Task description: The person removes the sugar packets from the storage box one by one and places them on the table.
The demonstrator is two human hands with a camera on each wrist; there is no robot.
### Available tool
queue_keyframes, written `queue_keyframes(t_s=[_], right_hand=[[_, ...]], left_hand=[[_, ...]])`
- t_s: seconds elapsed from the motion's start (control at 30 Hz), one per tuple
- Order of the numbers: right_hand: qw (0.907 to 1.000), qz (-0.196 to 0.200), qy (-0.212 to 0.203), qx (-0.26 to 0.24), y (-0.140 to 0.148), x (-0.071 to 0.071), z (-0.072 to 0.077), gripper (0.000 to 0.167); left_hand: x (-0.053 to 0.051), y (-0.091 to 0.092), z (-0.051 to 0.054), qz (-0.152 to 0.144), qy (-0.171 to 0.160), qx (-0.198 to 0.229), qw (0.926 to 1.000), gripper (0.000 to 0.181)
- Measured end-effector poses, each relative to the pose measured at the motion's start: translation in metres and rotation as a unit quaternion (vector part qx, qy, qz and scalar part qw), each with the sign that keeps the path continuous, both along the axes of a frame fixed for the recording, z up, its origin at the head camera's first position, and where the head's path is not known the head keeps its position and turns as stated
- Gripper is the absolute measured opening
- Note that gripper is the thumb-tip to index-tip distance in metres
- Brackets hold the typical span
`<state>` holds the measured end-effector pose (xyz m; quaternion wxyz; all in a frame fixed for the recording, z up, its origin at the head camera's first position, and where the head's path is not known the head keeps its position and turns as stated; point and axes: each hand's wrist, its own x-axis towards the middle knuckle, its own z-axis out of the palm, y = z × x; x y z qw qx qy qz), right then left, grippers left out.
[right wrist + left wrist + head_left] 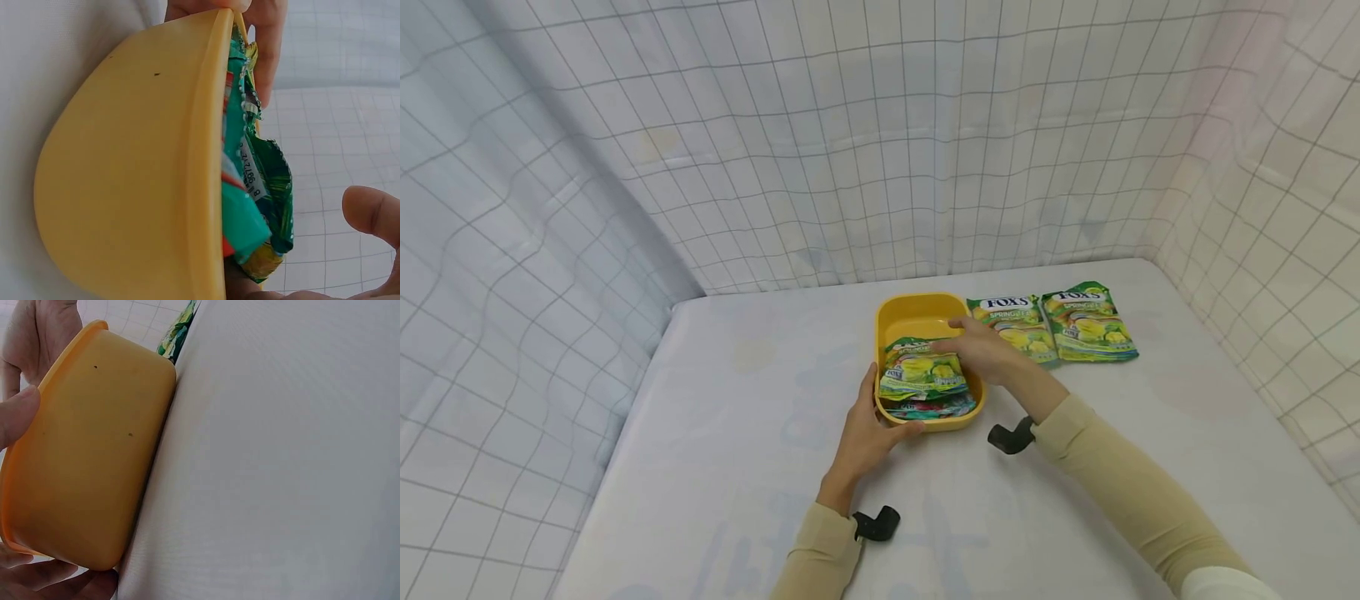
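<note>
A yellow plastic tub (917, 304) stands on the white-covered table. In it a green Fox's candy bag (921, 371) lies on top of a teal-and-red bag (925, 408). My left hand (861, 437) holds the tub's near left corner, thumb at the front rim and fingers along the left side. Over the right side of the tub is my right hand (985, 350), its fingers touching the green bag. In the right wrist view its thumb (372, 215) stands raised away from the bag, while the other fingers are partly hidden at the tub's rim.
Two more green Fox's candy bags, one beside the tub (1011, 325) and one farther right (1090, 325), lie flat on the table (737, 417). White grid-patterned curtains (887, 150) hang behind and on both sides. A black wrist mount (877, 523) sits on each forearm.
</note>
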<state>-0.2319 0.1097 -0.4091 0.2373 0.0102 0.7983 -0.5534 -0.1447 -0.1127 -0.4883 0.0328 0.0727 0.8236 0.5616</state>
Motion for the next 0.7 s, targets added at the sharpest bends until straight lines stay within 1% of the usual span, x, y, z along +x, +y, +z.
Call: queue_keyframes(t_s=[0.2,0.3,0.4,0.53,0.7], right_hand=[[0.9988,-0.023,-0.025,-0.037,-0.001,-0.001,-0.002,0.078],[0.9975,-0.031,-0.033,-0.053,-0.003,-0.002,-0.003,0.078],[0.9974,-0.033,-0.034,-0.054,-0.005,-0.003,-0.003,0.079],[0.9978,-0.037,-0.035,-0.042,-0.010,-0.003,-0.005,0.078],[0.9966,-0.043,-0.051,-0.049,-0.016,-0.005,-0.011,0.075]], left_hand=[[0.001,0.000,0.000,0.000,-0.001,0.001,1.0000,0.120],[0.001,0.001,-0.001,0.000,-0.001,0.004,1.0000,0.119],[0.000,0.000,-0.001,0.001,-0.001,0.002,1.0000,0.120],[0.001,-0.001,-0.001,0.001,0.001,0.002,1.0000,0.120],[0.000,0.000,-0.001,-0.005,0.003,0.001,1.0000,0.119]])
